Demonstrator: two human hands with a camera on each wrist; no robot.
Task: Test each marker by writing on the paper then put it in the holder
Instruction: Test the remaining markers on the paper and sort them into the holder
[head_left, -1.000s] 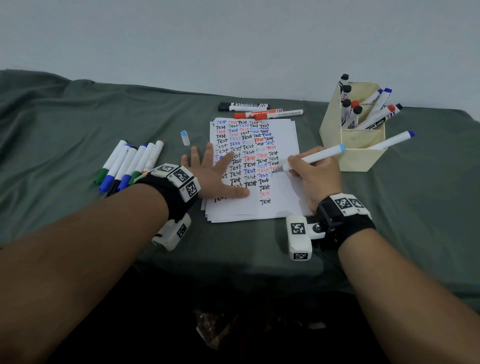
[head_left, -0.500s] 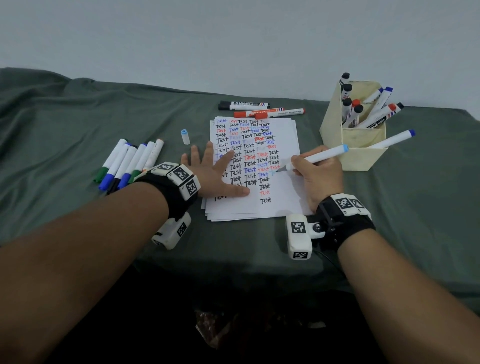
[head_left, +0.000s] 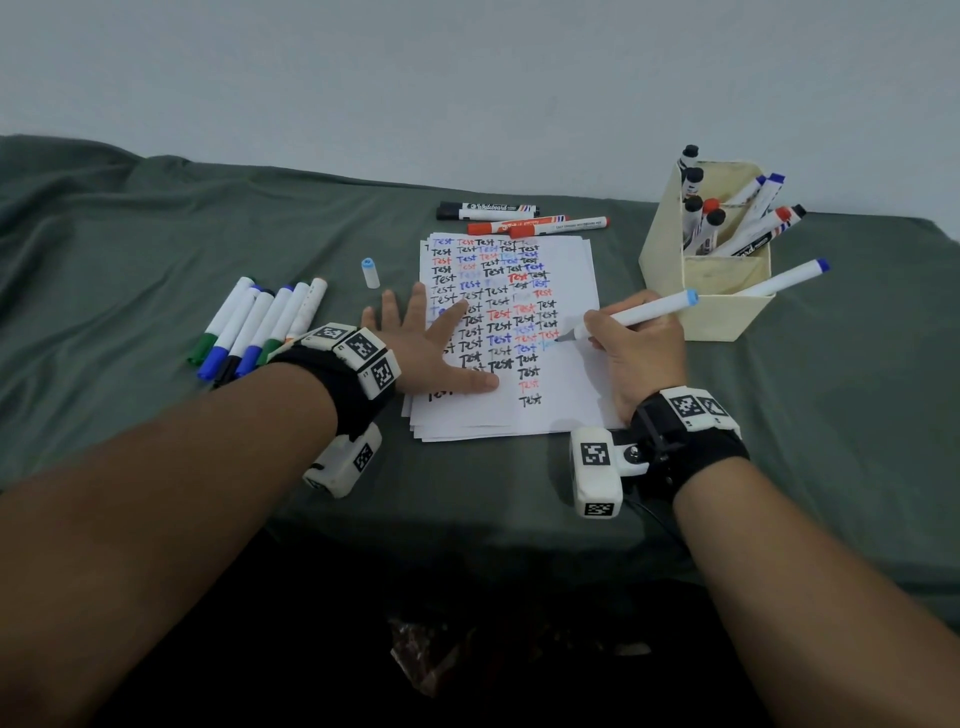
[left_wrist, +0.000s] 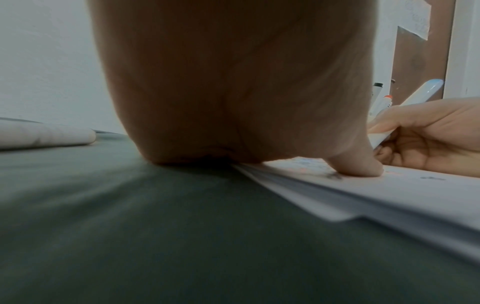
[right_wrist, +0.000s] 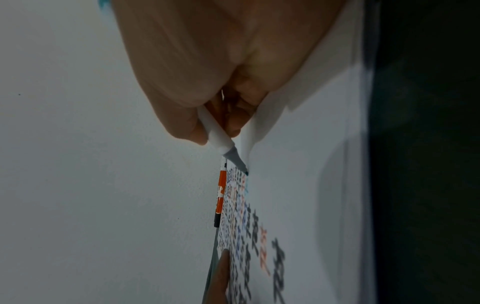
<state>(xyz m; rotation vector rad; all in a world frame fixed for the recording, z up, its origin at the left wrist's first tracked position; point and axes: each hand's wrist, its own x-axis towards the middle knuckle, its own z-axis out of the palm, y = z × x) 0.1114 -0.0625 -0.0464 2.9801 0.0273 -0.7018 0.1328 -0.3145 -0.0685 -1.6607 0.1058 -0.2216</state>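
1. Head view shows the right hand (head_left: 641, 358) curled round a light-blue marker (head_left: 636, 315), pinching its barrel low, near the nib, with the tip on the paper (head_left: 569, 374) beside the rightmost column of "Test" words.
2. The left hand (head_left: 431, 345) lies flat with fingers spread, pressing the sheet stack near its left edge and holding nothing.
3. The marker should handle as a light, stiff plastic tube with a smooth barrel; a low pinch suits writing, while a hold nearer mid-barrel would likely suit dropping it into the holder (head_left: 724, 306).
4. The paper is thin and apt to slide on the green tablecloth (head_left: 156, 234), so the flat palm is a sensible anchor.
5. The marker is white with a pale blue end plug and a grey nib collar; its cap (head_left: 370, 272) stands left of the paper's upper-left corner.
6. The cream holder sits near the table's right edge, already carrying several markers; a row of capped markers (head_left: 254, 332) lies toward the left edge, and three more markers (head_left: 519, 218) lie beyond the paper's far edge.
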